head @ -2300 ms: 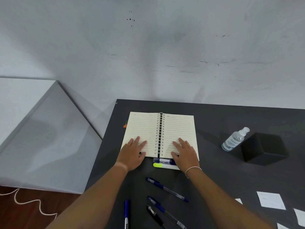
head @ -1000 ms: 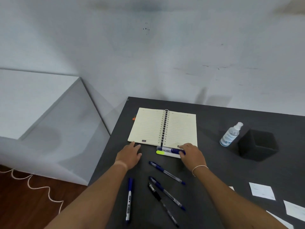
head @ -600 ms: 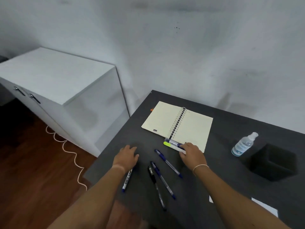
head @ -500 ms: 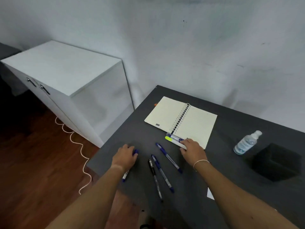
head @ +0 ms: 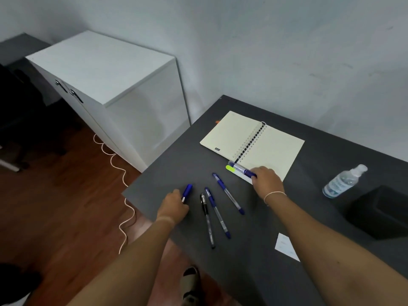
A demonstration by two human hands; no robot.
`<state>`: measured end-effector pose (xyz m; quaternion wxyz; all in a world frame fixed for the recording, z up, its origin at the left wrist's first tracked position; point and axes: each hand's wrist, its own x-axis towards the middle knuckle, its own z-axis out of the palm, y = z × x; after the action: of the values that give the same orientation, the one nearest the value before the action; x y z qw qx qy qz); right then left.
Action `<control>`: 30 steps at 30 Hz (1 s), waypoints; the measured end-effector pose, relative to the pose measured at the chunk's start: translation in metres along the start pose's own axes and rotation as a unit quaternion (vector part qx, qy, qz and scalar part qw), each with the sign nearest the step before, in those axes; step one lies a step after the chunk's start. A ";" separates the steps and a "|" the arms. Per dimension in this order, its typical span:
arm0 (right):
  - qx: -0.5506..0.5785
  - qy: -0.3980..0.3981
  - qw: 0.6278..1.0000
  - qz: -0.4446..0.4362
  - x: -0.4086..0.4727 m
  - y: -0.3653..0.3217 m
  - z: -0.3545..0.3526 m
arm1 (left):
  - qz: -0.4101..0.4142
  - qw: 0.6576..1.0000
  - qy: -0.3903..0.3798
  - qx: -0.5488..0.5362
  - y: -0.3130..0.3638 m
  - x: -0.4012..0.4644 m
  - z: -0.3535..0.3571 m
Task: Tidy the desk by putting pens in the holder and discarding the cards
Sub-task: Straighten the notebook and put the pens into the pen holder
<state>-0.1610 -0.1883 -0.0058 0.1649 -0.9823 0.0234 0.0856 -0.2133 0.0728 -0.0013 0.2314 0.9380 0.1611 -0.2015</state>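
On the dark desk [head: 176,164] my left hand [head: 173,206] is closed around a blue marker [head: 187,191] near the left edge; only its cap end shows. My right hand [head: 266,181] grips a blue-capped marker [head: 241,170] that lies beside a yellow highlighter [head: 234,170] at the notebook's near edge. Between my hands lie three pens: a blue pen [head: 228,193], another blue pen [head: 217,213] and a black pen [head: 207,220]. The black square holder [head: 379,213] stands at the right. One white card [head: 286,247] lies near my right forearm.
An open spiral notebook [head: 254,144] lies toward the back of the desk. A clear spray bottle [head: 343,182] stands left of the holder. A white cabinet [head: 106,85] stands left of the desk over a wooden floor with a cream cable [head: 123,191].
The view has swung left and down. My hands left the notebook pages; the left one came back and closed on the blue marker, the right one settled on the markers at the notebook's edge.
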 end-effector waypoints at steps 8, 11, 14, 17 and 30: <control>-0.039 -0.022 0.998 0.048 0.002 -0.019 0.008 | -0.036 0.995 -0.015 -0.093 0.013 -0.015 0.007; -0.018 -0.025 0.997 0.064 0.002 -0.025 0.009 | -0.029 0.991 -0.025 -0.127 0.019 -0.023 0.010; -0.002 -0.030 0.997 0.074 0.001 -0.028 0.007 | -0.029 0.985 -0.040 -0.164 0.023 -0.026 0.014; -0.011 -0.035 0.996 0.084 -0.002 -0.029 0.006 | -0.018 0.987 -0.049 -0.153 0.025 -0.027 0.020; 0.141 -0.037 0.974 0.174 -0.014 -0.029 -0.007 | -0.042 0.989 -0.039 -0.138 0.028 -0.024 0.019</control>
<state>-0.1711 -0.1632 0.0124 0.2855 -0.9260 0.1999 0.1452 -0.2290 0.0345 0.0048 0.3561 0.8808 0.2180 -0.2233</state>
